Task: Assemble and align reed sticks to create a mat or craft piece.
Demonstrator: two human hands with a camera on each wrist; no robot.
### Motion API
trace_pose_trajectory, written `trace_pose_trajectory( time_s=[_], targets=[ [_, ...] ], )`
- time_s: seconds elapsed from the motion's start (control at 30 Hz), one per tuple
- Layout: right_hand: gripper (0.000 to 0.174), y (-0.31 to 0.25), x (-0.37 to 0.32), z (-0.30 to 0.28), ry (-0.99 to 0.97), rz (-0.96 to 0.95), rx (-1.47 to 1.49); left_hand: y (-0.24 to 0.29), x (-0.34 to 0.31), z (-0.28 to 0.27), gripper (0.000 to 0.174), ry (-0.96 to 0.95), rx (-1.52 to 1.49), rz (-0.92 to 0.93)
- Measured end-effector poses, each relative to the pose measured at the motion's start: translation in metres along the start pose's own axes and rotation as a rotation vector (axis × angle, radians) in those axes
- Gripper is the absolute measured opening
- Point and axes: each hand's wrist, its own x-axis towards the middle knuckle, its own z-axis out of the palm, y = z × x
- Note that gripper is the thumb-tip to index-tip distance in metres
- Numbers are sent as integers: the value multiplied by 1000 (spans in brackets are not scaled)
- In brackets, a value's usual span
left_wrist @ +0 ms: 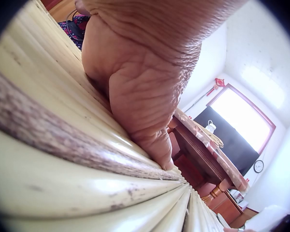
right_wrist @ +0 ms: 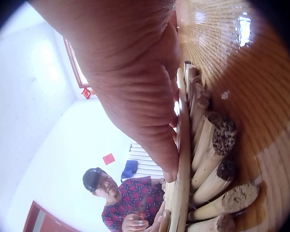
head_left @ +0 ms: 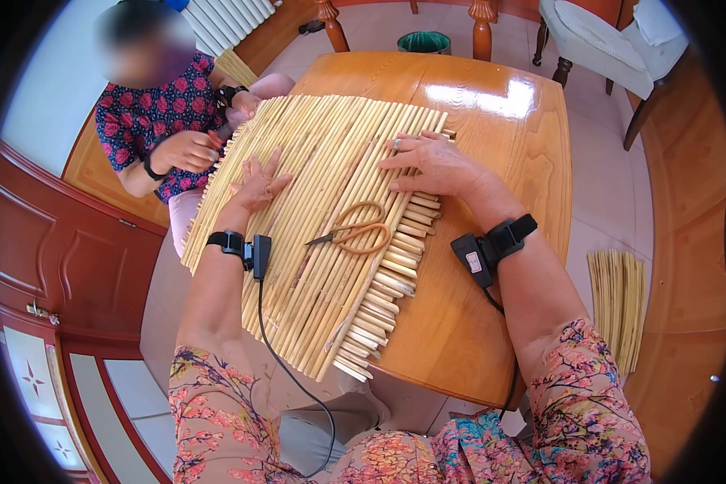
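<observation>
A mat of pale, straight plant stalks lies slanted over the wooden table, overhanging its left side. My left hand rests on the mat's left half, fingers spread. My right hand lies across the right edge, its fingers extended over the outermost stalks. In the right wrist view the thumb touches a thin stalk at that edge. Scissors with orange-brown handles lie on the mat between both hands, blades pointing left. Cut stalk ends stick out under the right edge, running crosswise to the top layer.
Another person sits at the mat's far left edge, both hands near it. The table shows bare wood to the right. A bundle of stalks lies on the floor at right. Behind the table stand a green-lined bin and a chair.
</observation>
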Motion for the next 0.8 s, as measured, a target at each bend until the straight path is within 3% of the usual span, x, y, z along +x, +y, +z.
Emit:
trace_pose_trajectory(
  time_s=[0.8],
  targets=[
    [39,0,1,0,14,-3,11,-2,2,1,75,-19,0,27]
  ],
)
